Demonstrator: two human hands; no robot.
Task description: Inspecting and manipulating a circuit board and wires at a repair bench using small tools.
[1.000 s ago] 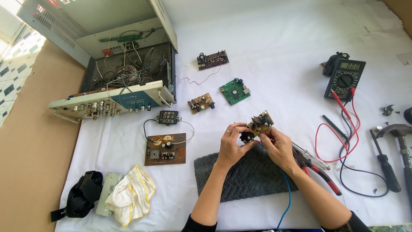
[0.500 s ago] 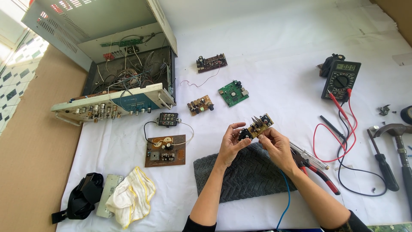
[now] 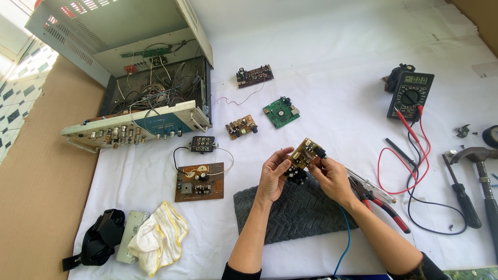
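Both my hands hold a small yellowish circuit board [image 3: 304,153] with black parts above a grey knitted cloth [image 3: 295,208]. My left hand [image 3: 273,176] grips its lower left end, where a black component hangs. Its upper right side is pinched by my right hand [image 3: 332,176]. A blue wire [image 3: 345,241] runs along my right forearm.
An opened grey metal device case [image 3: 137,78] full of wires stands at the back left. Other boards lie around: brown [image 3: 199,181], green [image 3: 280,112], two small ones [image 3: 241,126] [image 3: 254,75]. A multimeter [image 3: 410,94] with red and black leads, red pliers [image 3: 381,203], a hammer [image 3: 480,171] lie right. A rag [image 3: 155,236] lies front left.
The small board has been tilted slightly in my hands and kept above the grey cloth. The view has shifted a little.
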